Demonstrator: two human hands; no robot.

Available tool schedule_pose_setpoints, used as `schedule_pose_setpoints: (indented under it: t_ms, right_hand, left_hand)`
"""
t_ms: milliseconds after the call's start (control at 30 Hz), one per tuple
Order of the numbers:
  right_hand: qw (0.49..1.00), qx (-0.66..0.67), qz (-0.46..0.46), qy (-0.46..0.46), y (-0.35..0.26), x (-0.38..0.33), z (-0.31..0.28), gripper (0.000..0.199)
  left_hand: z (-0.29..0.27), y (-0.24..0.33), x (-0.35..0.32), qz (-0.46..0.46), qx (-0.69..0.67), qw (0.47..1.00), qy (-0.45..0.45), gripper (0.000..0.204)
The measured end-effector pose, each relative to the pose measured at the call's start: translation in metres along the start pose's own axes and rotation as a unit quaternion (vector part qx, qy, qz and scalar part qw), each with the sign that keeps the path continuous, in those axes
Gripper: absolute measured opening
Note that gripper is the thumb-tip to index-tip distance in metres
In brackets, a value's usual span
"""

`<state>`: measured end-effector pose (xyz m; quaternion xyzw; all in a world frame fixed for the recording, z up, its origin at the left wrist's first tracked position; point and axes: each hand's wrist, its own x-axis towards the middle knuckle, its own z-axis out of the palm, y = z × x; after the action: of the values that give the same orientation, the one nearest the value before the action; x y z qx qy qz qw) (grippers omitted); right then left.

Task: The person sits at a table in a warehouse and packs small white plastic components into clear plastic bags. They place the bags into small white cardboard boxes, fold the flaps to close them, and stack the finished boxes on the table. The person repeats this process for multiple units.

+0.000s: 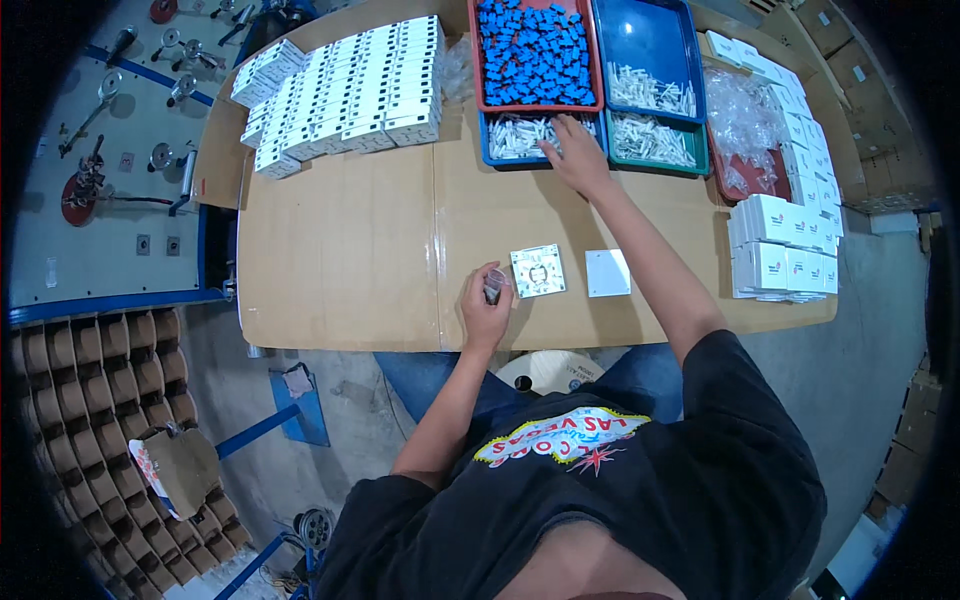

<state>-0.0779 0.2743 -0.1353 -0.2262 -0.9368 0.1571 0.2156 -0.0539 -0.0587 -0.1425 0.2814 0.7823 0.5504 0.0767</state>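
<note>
My left hand (pixel 486 308) is near the table's front edge, its fingers closed round a small greyish, see-through pouch-like thing (pixel 494 287). Just right of it lies a square white plate (pixel 538 271) with a round opening and dark markings. A plain white square plate (pixel 608 273) lies farther right, under my right forearm's inner side. My right hand (pixel 578 157) reaches to the near edge of a blue tray (pixel 502 163) of small white slender pieces (pixel 520 135). Its thumb and fingers are apart over the pieces, and nothing shows between them.
Stacked white square boxes (pixel 350 90) stand at the far left. A red tray (pixel 476 60) of blue pieces and blue (pixel 640 30) and green (pixel 655 168) trays line the back. Clear plastic bags (pixel 740 120) and white box stacks (pixel 785 245) are at right.
</note>
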Motion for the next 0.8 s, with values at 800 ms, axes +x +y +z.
schedule_pose_setpoints:
  t_ms: [800]
  right_hand:
    - [0.978, -0.087, 0.179, 0.055, -0.017, 0.02, 0.038, 0.069]
  left_hand:
    - [0.004, 0.0, 0.0, 0.005, 0.009, 1.0, -0.006, 0.027]
